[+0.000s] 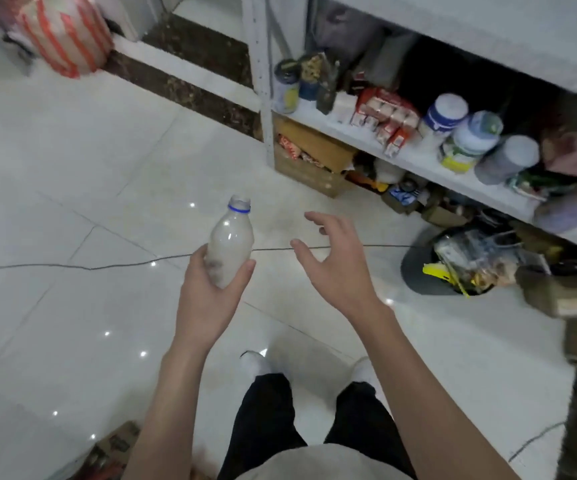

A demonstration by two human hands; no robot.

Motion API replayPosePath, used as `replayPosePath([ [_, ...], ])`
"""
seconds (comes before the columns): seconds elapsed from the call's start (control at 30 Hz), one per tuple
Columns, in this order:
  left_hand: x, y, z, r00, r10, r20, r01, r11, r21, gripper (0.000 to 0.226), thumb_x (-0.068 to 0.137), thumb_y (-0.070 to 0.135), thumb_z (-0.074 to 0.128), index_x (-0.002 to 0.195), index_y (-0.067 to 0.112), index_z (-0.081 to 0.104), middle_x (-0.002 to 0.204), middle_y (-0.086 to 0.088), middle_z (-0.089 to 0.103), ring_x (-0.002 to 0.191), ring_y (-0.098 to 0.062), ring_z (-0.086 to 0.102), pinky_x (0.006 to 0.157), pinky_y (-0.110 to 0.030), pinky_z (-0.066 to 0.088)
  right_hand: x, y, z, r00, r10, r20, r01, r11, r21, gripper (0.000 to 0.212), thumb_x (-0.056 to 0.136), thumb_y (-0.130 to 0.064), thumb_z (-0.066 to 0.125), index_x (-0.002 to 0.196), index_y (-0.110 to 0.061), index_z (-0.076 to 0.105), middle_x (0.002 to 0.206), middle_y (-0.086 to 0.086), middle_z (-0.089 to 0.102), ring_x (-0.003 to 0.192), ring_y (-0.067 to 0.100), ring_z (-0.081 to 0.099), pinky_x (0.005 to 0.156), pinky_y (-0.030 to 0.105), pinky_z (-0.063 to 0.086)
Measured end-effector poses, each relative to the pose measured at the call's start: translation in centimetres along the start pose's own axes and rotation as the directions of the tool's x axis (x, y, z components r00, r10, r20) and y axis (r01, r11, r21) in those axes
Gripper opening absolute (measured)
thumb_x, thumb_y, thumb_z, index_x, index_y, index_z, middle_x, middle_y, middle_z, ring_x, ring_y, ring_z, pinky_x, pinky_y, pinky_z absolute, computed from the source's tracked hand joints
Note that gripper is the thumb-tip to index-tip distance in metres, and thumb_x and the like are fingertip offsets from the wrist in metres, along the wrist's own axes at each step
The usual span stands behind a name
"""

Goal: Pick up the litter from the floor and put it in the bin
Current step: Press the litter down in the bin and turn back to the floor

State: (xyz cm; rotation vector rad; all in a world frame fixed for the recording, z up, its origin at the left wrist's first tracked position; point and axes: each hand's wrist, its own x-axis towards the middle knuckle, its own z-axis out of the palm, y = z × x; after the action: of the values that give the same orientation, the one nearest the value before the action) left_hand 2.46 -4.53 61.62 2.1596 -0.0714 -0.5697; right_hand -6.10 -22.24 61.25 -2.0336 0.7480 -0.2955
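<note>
An empty clear plastic bottle with a blue neck ring and no cap stands upright in my left hand, which grips its lower half above the white tiled floor. My right hand hovers beside the bottle, a hand's width to its right, with fingers spread, loosely bent and holding nothing. The dark round bin stands on the floor at the right under the shelf, filled with plastic wrappers and a yellow scrap.
A white shelf unit with jars, cartons and boxes runs along the right. A cardboard box sits beside the bin. A striped red-and-white bag stands far left. A thin cable crosses the floor. A flat printed carton lies bottom left.
</note>
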Motion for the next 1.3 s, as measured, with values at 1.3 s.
replayPosePath([
  [1.3,10.1,8.6,77.0,0.354,0.293,0.888,-0.935,0.140,0.327,0.074,0.073,0.072,0.061,0.129,0.027,0.045,0.123,-0.005,0.056,0.111,-0.030,0.054,0.099,-0.041,0.033,0.1,55.4,-26.9,0.399,0.725,-0.561,-0.607,0.668,0.432,0.041,0.087,-0.044,0.065,0.126,-0.036,0.055,0.123,-0.014,0.048,0.115,0.008,0.052,0.094,0.041,0.050],
])
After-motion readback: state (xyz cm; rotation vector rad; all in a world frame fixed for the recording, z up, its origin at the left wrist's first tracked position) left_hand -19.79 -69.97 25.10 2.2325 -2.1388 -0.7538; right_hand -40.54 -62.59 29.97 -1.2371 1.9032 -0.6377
